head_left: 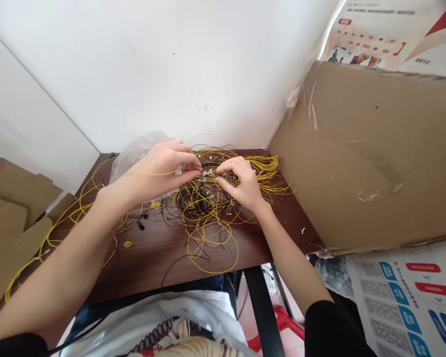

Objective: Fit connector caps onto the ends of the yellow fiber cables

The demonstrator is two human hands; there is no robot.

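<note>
Pinching strands of the wire tangle [204, 213], heaped at twelve o'clock on the table [152, 255], with left hand [159, 171] and right hand [241, 184], fingertips closed narrowly on them; at ten o'clock a plastic bag [134, 153], at three o'clock cardboard [375, 158]

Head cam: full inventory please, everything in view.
table: one, dark brown, centre
wire tangle: one heap, yellow and black, table middle
loose wires: several, yellow, table's left part
plastic bag: one, clear, table's back left
cardboard sheet: one, brown, standing at right
flat cardboard: pieces, brown, far left
printed sheets: two, white with red and blue, upper and lower right
left hand: bare, pinching wire on the tangle
right hand: bare, pinching wire on the tangle
</note>
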